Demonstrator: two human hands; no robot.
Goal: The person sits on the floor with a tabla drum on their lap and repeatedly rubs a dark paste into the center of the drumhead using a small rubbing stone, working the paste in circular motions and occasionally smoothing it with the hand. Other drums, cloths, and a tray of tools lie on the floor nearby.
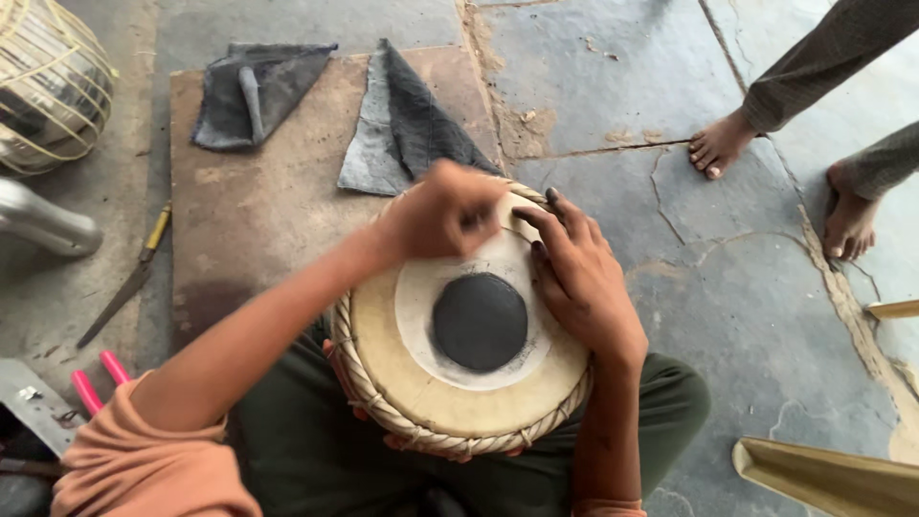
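Observation:
A small hand drum (pixel 421 383) with a pale skin, a round black patch (pixel 480 322) in its middle and a braided rim rests between my legs. My left hand (pixel 445 213) is closed in a fist over the far edge of the drum skin; whether something small is pinched in it is hidden. My right hand (pixel 579 278) lies flat on the right side of the skin, fingers spread and pointing toward the left hand.
Two grey cloths (pixel 258 91) (pixel 407 124) lie on a brown board (pixel 258 220) beyond the drum. Scissors with a yellow handle (pixel 129 282) and pink-handled pliers (pixel 96 378) lie at left. Another person's bare feet (pixel 723 144) stand at upper right on the stone floor.

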